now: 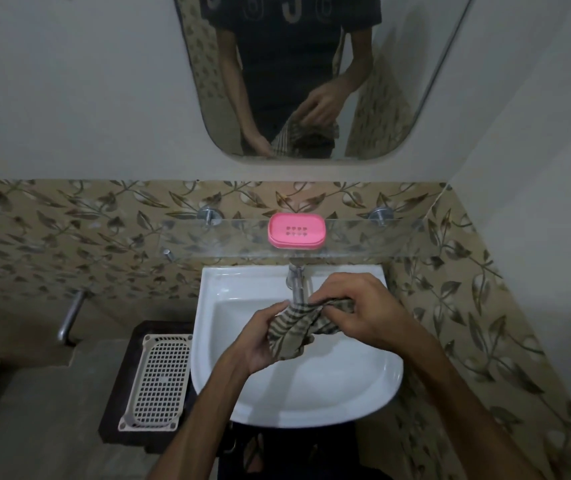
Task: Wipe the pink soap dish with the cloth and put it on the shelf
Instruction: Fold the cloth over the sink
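Observation:
The pink soap dish (297, 230) rests flat on the glass shelf (363, 237) above the basin, with drain holes in its middle and nothing on it. Both hands hold a beige cloth with dark stripes (298, 329) over the white sink (298, 393), well below the dish. My left hand (260, 344) grips the cloth's lower left part. My right hand (357, 306) pinches its upper edge near the tap. The cloth is bunched between them.
A chrome tap (297, 284) stands at the back of the sink, just behind the cloth. A white perforated tray (157, 382) lies on a dark stand left of the sink. A metal bar (71, 315) juts from the left wall. A mirror (294, 74) hangs above.

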The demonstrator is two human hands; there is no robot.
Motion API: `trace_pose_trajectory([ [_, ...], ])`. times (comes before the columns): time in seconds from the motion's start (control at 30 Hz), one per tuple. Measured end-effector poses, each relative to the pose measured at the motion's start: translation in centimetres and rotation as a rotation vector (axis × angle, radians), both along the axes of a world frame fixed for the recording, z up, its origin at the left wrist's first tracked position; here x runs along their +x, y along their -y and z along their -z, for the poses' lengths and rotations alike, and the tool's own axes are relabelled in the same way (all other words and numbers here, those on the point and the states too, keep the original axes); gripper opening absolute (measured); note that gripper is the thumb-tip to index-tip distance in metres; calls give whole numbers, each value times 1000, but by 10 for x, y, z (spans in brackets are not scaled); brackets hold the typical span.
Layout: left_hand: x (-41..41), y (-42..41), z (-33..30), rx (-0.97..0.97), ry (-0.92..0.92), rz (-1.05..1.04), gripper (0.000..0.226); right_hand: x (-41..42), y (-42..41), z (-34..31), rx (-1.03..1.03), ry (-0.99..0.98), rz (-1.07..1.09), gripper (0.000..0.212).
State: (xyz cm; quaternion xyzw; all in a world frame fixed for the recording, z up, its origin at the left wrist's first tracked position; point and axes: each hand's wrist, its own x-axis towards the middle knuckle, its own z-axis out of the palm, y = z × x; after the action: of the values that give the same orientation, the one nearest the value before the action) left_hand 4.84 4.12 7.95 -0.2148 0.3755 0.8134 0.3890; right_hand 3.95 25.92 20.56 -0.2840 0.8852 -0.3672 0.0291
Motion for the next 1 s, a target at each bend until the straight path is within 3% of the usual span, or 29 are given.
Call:
trace_pose_trajectory([
  [0.13, -3, 5, -2, 7, -42, 14, 73, -1, -8, 15, -49, -73, 58, 29],
  [0.27, -12, 12, -4, 77, -6, -58, 50, -2, -20, 35, -59, -195, 149, 28],
  [0.43, -17, 17, -7, 152, 53, -134, 53, 8, -21, 45, -77, -513, 207, 30],
  [0.6, -23, 9, -23, 118, -54, -178, 33, 20, -15, 48, -124, -679, 275, 28],
  [0.7, -27, 3, -44, -40, -224, -119, 4, 22, -20, 53, -161, -657, 320, 29],
  [0.87, -30, -6, -76, -464, -511, -219, 47, 34, -19, 80, -312, -464, 460, 25],
  [0.93, -31, -11, -90, -504, -607, -267, 50, 43, -14, 92, -357, -352, 488, 37],
  [1.0, -31, -16, -103, -504, -680, -284, 43, 50, -9, 100, -434, -101, 472, 55],
])
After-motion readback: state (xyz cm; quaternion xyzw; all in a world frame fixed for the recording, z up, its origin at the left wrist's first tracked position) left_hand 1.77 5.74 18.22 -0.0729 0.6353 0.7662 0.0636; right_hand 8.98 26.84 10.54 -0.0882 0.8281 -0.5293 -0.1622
